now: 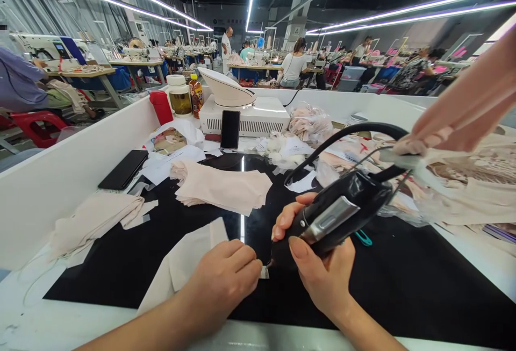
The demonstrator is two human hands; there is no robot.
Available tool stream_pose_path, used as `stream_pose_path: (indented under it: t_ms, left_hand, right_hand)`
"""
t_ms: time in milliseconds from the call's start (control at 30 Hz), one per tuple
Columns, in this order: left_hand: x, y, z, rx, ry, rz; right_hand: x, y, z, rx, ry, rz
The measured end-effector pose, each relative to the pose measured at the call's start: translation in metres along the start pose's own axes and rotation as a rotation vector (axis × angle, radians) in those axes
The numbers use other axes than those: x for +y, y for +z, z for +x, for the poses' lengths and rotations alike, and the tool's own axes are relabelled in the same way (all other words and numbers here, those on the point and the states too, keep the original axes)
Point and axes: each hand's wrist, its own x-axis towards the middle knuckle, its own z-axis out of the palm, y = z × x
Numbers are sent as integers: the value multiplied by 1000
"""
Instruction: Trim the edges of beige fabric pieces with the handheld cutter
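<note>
My right hand [326, 273] is wrapped round a black corded hand tool [322, 222] with a silver lever on its side. The tool is tilted, its tip pointing down and left at the black mat [382, 297]. My left hand [226, 276] is closed in a pinch near that tip, at the edge of a cream fabric piece [181, 259]. A small whitish tab [264, 272] shows between the fingers and the tip; the exact contact is hidden. Behind my hands lies a stack of cream fabric pieces [226, 184].
Another cream stack [97, 219] and a black case [123, 169] lie left. A phone [230, 129] leans on a white box [244, 114]. Fabric heaps [475, 179] crowd the right. A pinkish strip [455, 109] meets the thick black cord [342, 130]. White walls [72, 173] edge the table.
</note>
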Motion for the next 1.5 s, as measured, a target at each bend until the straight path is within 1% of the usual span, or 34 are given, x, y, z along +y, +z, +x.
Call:
stream_pose_path:
  t_ms: [67, 233, 467, 600, 767, 1033, 1100, 1267, 1367, 1500]
  left_hand:
    - [1, 1, 0, 5, -6, -6]
    - [5, 6, -2, -9, 5, 64]
    - [5, 4, -2, -39, -43, 35]
    - [6, 5, -4, -47, -3, 36]
    - [7, 6, -6, -104, 19, 48]
    - [4, 4, -5, -96, 42, 38]
    - [5, 3, -4, -78, 46, 39]
    - [7, 1, -1, -63, 47, 30]
    - [8, 1, -1, -66, 43, 26]
    - [6, 3, -4, -90, 27, 6]
  right_hand:
    - [-1, 0, 0, 1, -1, -13]
    - [-2, -1, 0, -7, -13, -22]
    - [-2, -1, 1, -15, -35, -50]
    - [-3, -2, 1, -30, -32, -27]
    - [-5, -2, 0, -13, -12, -16]
    - [-2, -2, 1, 12, -1, 13]
    - [-1, -2, 0, 8, 2, 18]
    - [-2, 1, 0, 1, -22, -29]
    - [-4, 1, 1, 5, -26, -64]
    - [-6, -2, 1, 22, -12, -47]
